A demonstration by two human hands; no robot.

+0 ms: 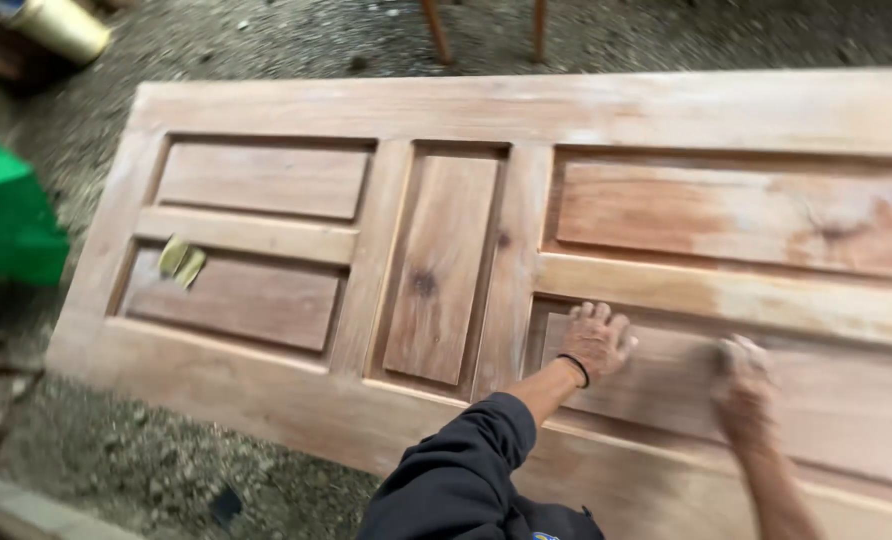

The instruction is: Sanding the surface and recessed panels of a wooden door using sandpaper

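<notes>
A folded yellowish scrap [181, 261] is lying left of centre. Green sheeting [6, 215] is bunching at the left edge. A pale yellow roll [63, 24] is resting upper left, two reddish legs [436, 30] are standing at top centre, and gravelly ground [156, 465] is spreading lower left.

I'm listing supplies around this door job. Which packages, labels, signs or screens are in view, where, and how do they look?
Roll: top left corner on the ground, pale yellow cylinder, possibly tape.
Green bag: left edge beside the door, bright green, crumpled.
No labels, signs or screens show.
</notes>
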